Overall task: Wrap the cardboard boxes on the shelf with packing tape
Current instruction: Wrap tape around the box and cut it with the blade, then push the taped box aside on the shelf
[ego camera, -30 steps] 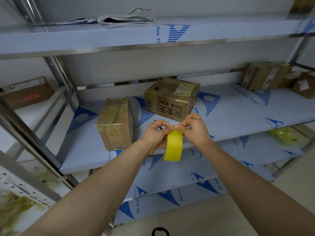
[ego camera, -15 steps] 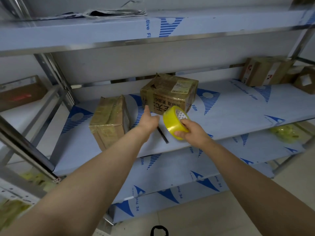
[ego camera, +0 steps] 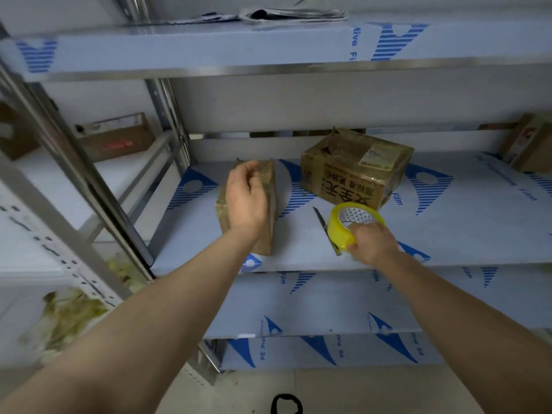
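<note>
1. Logging from the remote station: the left hand point(ego camera: 246, 201) hung over the small cardboard box point(ego camera: 267, 234), fingers loosely curled with nothing visible in them. I could not tell whether they touched the box top.
2. The right hand point(ego camera: 373, 242) gripped the yellow tape roll point(ego camera: 337, 231), fingers curled over its near rim. The roll was tilted, its open core facing up and away from the wrist, low over the front part of the middle shelf point(ego camera: 463, 231). Contact with the shelf could not be judged.
3. The small cardboard box stood on the middle shelf, left of centre, its long side running front to back, its surface glossy brown.
4. The larger cardboard box point(ego camera: 355, 171) sat farther back on the same shelf, just behind the roll. It had printed characters on the front face, a pale label on top and a ragged flap at the rear corner.
5. A thin dark tool point(ego camera: 324, 227) — exact type unclear — lay flat on the shelf just left of the roll, between the two hands.
6. Surroundings: papers point(ego camera: 268, 16) lay on the upper shelf point(ego camera: 209, 46), a brown box point(ego camera: 116, 135) sat on the neighbouring rack to the left, and another box point(ego camera: 528, 144) sat at the far right of the middle shelf.
</note>
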{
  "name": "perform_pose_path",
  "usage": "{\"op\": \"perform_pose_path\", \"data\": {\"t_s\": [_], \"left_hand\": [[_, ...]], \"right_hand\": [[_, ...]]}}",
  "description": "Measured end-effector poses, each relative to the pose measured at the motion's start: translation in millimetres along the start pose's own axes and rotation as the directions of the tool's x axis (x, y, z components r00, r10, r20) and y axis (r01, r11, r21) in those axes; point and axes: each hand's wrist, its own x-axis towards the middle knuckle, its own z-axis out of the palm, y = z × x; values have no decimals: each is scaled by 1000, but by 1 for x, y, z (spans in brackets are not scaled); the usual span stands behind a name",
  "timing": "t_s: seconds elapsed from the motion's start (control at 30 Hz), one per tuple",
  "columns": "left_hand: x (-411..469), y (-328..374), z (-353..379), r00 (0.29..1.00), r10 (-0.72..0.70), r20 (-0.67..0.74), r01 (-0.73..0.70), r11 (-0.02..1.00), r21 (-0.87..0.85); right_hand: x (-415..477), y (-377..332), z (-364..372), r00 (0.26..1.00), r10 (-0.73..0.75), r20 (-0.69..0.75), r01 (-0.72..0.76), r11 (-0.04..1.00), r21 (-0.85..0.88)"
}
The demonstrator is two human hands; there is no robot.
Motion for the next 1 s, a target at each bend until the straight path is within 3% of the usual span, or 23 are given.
{"op": "perform_pose_path", "data": {"t_s": [0.07, 0.13, 0.17, 0.23, 0.27, 0.33, 0.4, 0.53, 0.63, 0.7, 0.8, 0.87, 1.0], "left_hand": [[10, -12, -16, 996, -32, -79, 35, 999, 38], [19, -23, -31, 980, -128, -154, 141, 987, 76], [22, -29, -37, 964, -207, -164, 221, 972, 74], [26, -41, -43, 917, -386, -101, 391, 920, 33], [26, -44, -43, 887, -460, -30, 460, 888, -7], [21, -45, -45, 832, -542, 115, 551, 833, -55], [17, -40, -51, 843, -516, 152, 530, 845, -73], [23, -21, -69, 960, -227, 165, 230, 973, 4], [25, -11, -64, 976, -112, 185, 82, 983, 163], [25, -8, -60, 973, -110, 204, 89, 990, 108], [27, -6, -54, 960, -79, 269, 91, 995, -33], [27, -6, -47, 959, -17, 282, 33, 998, -54], [24, -6, -43, 973, 64, 222, -59, 998, -31]], "right_hand": [[-5, -13, -16, 995, -22, -100, 18, 999, -40], [-12, -40, -34, 964, -53, -259, 106, 976, 193], [-13, -56, -41, 954, -79, -288, 193, 899, 393], [-15, -93, -51, 951, -207, -230, 310, 638, 705], [-17, -109, -52, 941, -265, -209, 326, 545, 773], [-18, -134, -50, 920, -308, -242, 370, 483, 794], [-18, -143, -55, 909, -248, -334, 415, 497, 762], [-18, -143, -99, 884, -142, -446, 462, 424, 779], [-12, -150, -125, 925, -52, -375, 352, 484, 801], [-9, -156, -131, 930, -48, -365, 321, 591, 740], [-11, -167, -142, 909, -45, -414, 270, 820, 504], [-13, -177, -149, 885, -37, -464, 211, 920, 329], [-14, -186, -141, 821, -95, -563, 181, 979, 98]]}}
